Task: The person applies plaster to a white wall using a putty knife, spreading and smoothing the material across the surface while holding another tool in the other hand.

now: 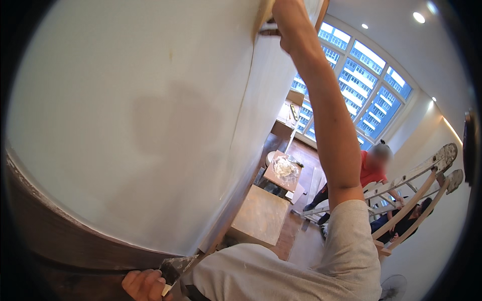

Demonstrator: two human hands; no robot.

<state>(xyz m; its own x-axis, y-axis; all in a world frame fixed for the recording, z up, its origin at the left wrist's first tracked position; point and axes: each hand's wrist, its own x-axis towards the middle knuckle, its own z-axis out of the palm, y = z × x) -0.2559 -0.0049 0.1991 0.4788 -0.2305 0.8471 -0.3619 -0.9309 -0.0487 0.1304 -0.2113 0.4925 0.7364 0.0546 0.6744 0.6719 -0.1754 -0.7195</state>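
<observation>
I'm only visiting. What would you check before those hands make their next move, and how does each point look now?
1. Scraper gripped in left hand: ok.
2. Right hand up at the wall: ok.
3. Right hand's hold on the tan piece: cannot tell, fingers partly hidden.
4. White paste on the brown board: ok.
5. Person in red apart from both hands: ok.
6. Own footing: cannot tell, feet out of view.

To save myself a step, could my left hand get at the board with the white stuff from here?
Probably not: the left hand holds a scraper, and the board looks well out of reach, farther along the wall.
</observation>
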